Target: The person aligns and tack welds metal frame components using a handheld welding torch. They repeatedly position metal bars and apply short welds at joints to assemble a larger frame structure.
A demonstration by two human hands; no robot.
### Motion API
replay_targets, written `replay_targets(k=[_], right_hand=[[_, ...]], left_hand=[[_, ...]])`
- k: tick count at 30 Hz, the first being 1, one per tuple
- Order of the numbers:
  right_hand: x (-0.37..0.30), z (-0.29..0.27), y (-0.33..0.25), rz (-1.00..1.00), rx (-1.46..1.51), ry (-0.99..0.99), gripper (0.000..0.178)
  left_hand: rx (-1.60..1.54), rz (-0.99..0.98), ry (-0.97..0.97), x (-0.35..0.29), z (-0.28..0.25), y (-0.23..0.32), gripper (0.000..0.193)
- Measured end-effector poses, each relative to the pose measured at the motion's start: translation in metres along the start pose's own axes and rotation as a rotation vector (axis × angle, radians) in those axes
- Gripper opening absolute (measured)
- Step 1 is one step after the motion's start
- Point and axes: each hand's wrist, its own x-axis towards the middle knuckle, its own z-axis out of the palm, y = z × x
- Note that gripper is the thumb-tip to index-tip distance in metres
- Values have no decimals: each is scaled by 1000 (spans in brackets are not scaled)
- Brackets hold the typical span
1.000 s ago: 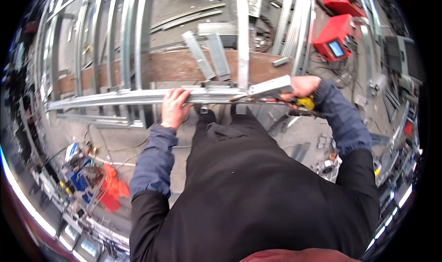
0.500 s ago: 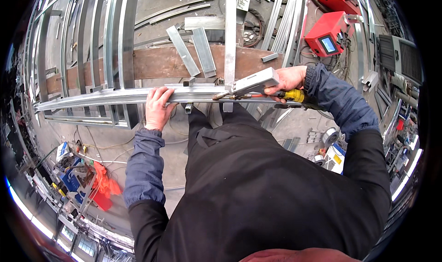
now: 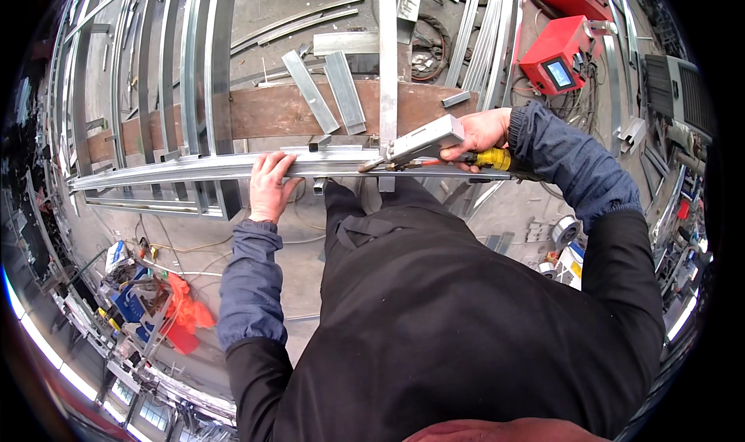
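A long bundle of shiny steel profiles (image 3: 167, 170) runs crosswise in front of me. My left hand (image 3: 270, 186) grips its near part, fingers over the top and thumb on the near side. My right hand (image 3: 479, 134) is closed round a grey welding gun (image 3: 427, 141), its copper-coloured nozzle (image 3: 371, 165) pointing left at the profiles. I cannot tell whether the nozzle touches the metal. Below the gun are a thin orange line and a yellow-and-black fitting (image 3: 493, 159). A pale upright bar (image 3: 388, 62) meets the bundle near the nozzle.
A metal frame with several bars (image 3: 190, 69) stands at left. Short offcuts (image 3: 344, 93) lie on a brown board (image 3: 260, 110). Red machines (image 3: 560, 54) with screens stand at far right. Cables, wire spools (image 3: 566, 230) and an orange cloth (image 3: 186, 306) are on the floor.
The view has shifted slightly, so the whole scene sits a little differently. Both hands keep their holds, and the gun's nozzle stays at about the same spot on the profiles.
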Motion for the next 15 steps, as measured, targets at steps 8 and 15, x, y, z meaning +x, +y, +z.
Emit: replay_targets(k=[8,15], right_hand=[[1,3,-3,4,11,5,47],[0,4,-4,3,19,13,39]], left_hand=[[9,11,-9,1,0,0,58],[22,14,7,1,-1,3,59]])
